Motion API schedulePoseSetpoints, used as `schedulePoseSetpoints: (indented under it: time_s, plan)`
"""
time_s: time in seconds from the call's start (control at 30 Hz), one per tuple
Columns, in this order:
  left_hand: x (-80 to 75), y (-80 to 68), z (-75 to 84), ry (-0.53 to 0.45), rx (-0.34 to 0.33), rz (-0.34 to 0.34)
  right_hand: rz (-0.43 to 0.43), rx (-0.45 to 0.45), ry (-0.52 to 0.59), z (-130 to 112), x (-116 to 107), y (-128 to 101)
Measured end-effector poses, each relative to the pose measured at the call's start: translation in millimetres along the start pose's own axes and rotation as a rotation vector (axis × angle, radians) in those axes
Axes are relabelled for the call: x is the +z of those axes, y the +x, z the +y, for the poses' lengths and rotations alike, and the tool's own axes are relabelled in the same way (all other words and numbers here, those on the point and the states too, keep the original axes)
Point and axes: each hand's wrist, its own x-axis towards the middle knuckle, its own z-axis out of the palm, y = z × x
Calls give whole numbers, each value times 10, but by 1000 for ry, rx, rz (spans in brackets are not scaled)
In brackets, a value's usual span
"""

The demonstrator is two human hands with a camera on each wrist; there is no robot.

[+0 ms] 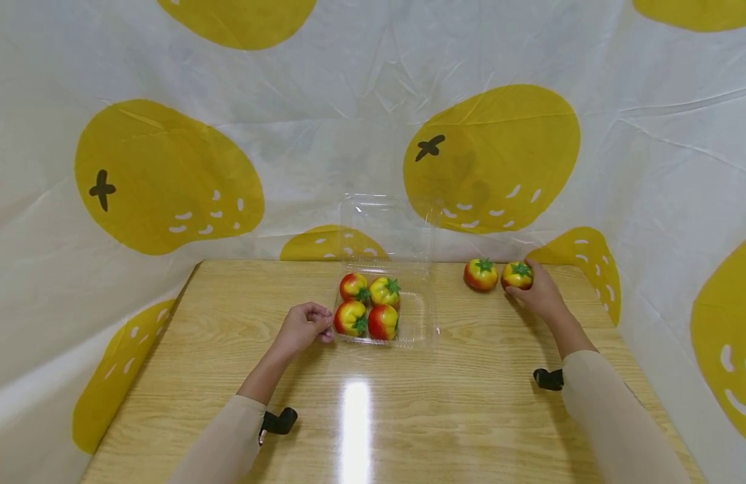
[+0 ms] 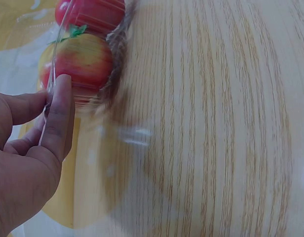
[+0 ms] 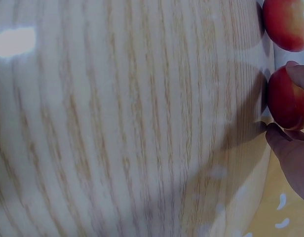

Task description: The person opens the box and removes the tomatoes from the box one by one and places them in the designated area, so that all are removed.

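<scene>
Hands on tomatoes, one at the tray and one at the back edge

Left hand sits closest, fingers pinching the near-left rim of the clear clamshell tray, which holds four tomatoes packed in its left half. Further back on the wooden table, right hand curls its fingers and thumb round a loose tomato by the far edge, with another tomato just beside it on the left, apart from the tray.
</scene>
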Motion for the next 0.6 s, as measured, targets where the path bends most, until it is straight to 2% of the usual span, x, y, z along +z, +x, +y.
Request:
schedulePoseSetpoints:
  time_s: [0.43, 0.6]
  plan:
    - [-16, -4, -48, 19, 24, -7, -7, 14, 13, 51, -3, -13]
    - [-10, -3, -34, 20, 20, 1, 12, 41, 92, 29, -42, -70]
